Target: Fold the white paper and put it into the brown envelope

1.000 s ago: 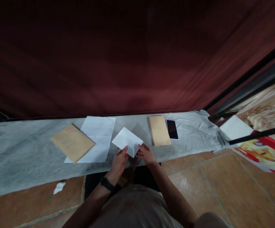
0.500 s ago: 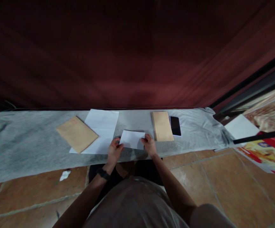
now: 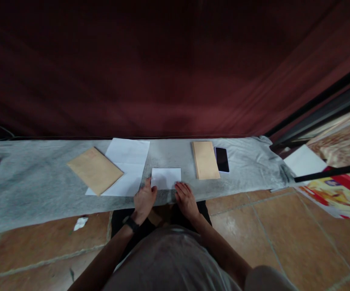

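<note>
A small folded white paper [image 3: 166, 178] lies on the grey cloth in front of me. My left hand [image 3: 145, 199] is at its lower left corner, index finger and thumb apart, holding nothing. At the lower right corner my right hand [image 3: 187, 198] rests with its fingers laid flat on the paper's edge. Left of the hands, a brown envelope [image 3: 96, 170] overlaps large white sheets [image 3: 129, 161]. Right of them lies a stack of brown envelopes [image 3: 206, 160].
A dark-screened phone [image 3: 222, 159] lies beside the envelope stack. The grey cloth [image 3: 35, 178] covers a long narrow surface against a dark red panel [image 3: 168, 89]. A white square [image 3: 304, 161] and a colourful box [image 3: 341, 190] are at the far right, behind a black bar.
The small paper has come down flat and squared up. My right hand has let go of its right edge and moved down to the lower corner; my left thumb and finger have opened.
</note>
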A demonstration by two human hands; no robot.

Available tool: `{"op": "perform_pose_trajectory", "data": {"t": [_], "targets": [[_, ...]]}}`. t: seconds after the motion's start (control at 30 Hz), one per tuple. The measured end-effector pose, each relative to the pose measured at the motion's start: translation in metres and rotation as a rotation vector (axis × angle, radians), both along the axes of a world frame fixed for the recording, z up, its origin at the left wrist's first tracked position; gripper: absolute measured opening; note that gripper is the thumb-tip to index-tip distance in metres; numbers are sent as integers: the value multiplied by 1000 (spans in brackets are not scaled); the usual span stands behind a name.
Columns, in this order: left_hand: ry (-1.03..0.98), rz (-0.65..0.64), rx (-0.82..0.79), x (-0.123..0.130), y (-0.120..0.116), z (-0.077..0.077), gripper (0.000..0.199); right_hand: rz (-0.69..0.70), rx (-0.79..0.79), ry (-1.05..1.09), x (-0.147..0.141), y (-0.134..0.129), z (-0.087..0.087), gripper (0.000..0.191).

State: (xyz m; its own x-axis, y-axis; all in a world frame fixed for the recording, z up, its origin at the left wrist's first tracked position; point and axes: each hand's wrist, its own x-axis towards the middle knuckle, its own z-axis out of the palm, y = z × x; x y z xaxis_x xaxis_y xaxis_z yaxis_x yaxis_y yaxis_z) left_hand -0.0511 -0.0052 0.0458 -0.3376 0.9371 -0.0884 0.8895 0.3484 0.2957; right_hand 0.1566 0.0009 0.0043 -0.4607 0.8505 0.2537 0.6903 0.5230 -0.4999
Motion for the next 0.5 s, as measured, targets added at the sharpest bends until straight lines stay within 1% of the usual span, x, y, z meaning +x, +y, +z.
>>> {"op": "perform_pose_trajectory", "data": {"t": [0.07, 0.1, 0.13, 0.17, 0.2, 0.23, 0.27, 0.3, 0.33, 0.4, 0.5], "targets": [[122, -98, 113, 3, -3, 2, 39, 38, 26, -44, 6, -8, -1, 46], [154, -166, 174, 7, -3, 1, 40, 50, 37, -62, 8, -9, -3, 47], [157, -261, 224, 13, -2, -1, 41, 59, 47, -76, 9, -11, -4, 48], [136, -374, 260, 20, 0, -4, 43, 66, 57, -85, 10, -11, -5, 48], [92, -518, 286, 28, 3, -7, 44, 73, 65, -92, 11, -11, -7, 48], [45, -674, 284, 36, 7, -12, 46, 79, 74, -96, 11, -11, -9, 48], [14, -782, 268, 44, 11, -16, 47, 83, 84, -97, 11, -10, -12, 47], [-4, -831, 249, 51, 16, -21, 49, 85, 93, -96, 11, -10, -14, 47], [-16, -852, 228, 56, 20, -26, 51, 86, 100, -96, 11, -10, -16, 47], [-22, -838, 197, 61, 28, -33, 56, 83, 104, -100, 11, -10, -18, 45], [-12, -829, 172, 57, 39, -38, 58, 71, 93, -110, 10, -10, -19, 42]]}}
